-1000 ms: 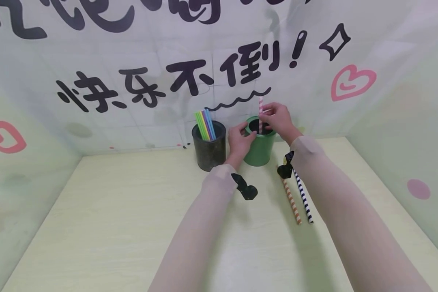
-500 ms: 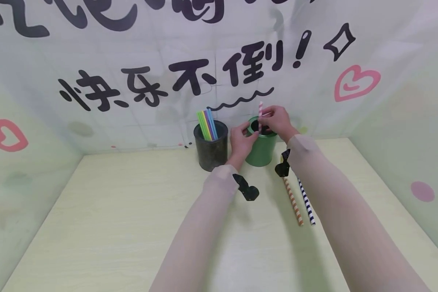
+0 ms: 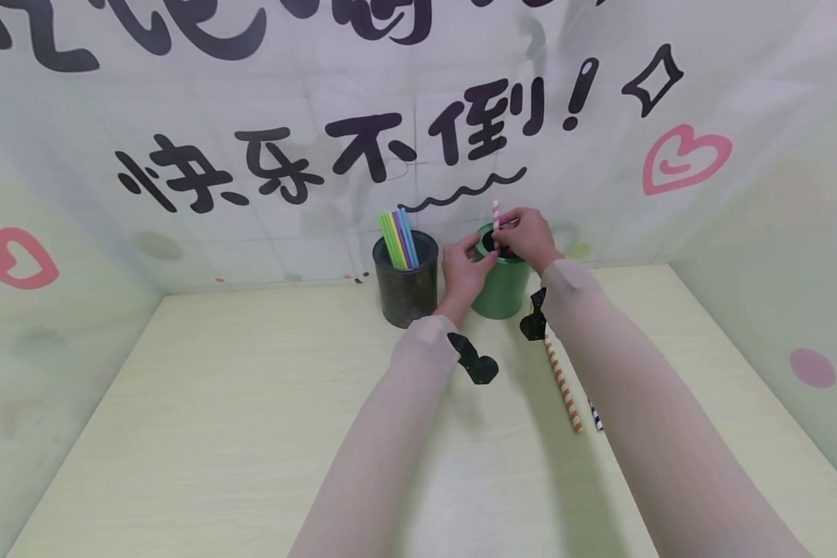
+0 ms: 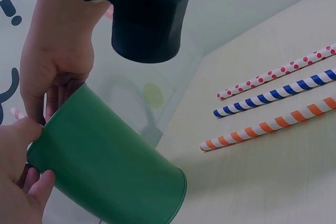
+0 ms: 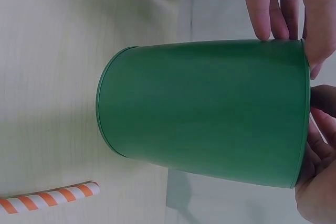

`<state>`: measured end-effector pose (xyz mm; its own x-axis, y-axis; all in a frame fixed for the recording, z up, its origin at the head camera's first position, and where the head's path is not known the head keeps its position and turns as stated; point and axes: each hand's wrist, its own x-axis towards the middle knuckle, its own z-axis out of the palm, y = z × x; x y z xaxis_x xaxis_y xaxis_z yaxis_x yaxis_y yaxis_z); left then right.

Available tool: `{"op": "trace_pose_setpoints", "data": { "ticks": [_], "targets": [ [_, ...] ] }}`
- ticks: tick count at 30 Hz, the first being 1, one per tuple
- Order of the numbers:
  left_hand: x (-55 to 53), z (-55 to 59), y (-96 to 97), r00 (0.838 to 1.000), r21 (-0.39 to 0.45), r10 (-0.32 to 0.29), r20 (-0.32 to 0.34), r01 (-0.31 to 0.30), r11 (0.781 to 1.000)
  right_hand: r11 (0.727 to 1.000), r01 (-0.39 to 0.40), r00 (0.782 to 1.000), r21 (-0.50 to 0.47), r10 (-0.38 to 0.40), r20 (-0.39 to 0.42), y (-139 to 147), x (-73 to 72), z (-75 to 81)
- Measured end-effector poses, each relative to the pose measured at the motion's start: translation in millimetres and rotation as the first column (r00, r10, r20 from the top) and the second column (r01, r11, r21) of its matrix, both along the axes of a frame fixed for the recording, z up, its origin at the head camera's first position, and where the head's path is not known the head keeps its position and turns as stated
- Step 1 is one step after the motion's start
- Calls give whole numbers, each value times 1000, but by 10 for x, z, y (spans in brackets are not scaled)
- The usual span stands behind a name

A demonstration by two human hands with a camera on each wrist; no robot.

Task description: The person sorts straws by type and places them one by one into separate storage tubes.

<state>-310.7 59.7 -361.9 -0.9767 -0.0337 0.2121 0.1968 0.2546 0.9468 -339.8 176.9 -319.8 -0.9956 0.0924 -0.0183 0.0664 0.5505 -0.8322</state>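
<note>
At the back of the table stands a green bucket (image 3: 500, 291). My left hand (image 3: 464, 271) grips its rim from the left, thumb over the edge and fingers against the outer wall, as the right wrist view also shows. Between the fingertips of my right hand (image 3: 527, 235) is a pink-and-white striped paper straw (image 3: 496, 217), held upright with its lower part inside the bucket. That lower end is hidden by the wall. In the left wrist view only a short piece of the pink straw (image 4: 18, 114) shows beyond the rim.
Left of the bucket stands a dark pot (image 3: 406, 291) holding several coloured straws (image 3: 399, 239). Paper straws lie on the table: orange-striped (image 4: 268, 125), blue-striped (image 4: 275, 94) and red-dotted (image 4: 277, 72). A printed backdrop (image 3: 286, 101) rises behind.
My right hand has lowered the pink-striped straw further into the bucket. The left hand keeps its grip on the rim. My right forearm now covers more of the blue-striped straw.
</note>
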Motion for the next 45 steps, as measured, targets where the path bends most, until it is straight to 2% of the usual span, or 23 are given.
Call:
{"op": "trace_pose_setpoints", "data": {
  "ticks": [11,23,27,35,39,45],
  "targets": [
    [8,16,6,1000,4,11,13,-11,1000,1000,9,1000,-20,-8,23,2,-21,16],
    [-3,12,2,1000,1,10,-1,-10,1000,991,-3,999,-135,8,35,72,-1,100],
    [-6,8,8,1000,-1,15,11,-15,1000,988,-20,999,-152,25,31,108,42,163],
    [6,21,30,999,21,24,34,-25,999,991,-67,998,-116,66,-11,311,176,286],
    [5,10,35,999,22,28,28,-29,999,990,-75,997,-121,71,-32,491,256,247],
    [13,2,37,999,30,32,14,-32,999,994,-58,998,-95,54,-36,796,396,102]
  ]
}}
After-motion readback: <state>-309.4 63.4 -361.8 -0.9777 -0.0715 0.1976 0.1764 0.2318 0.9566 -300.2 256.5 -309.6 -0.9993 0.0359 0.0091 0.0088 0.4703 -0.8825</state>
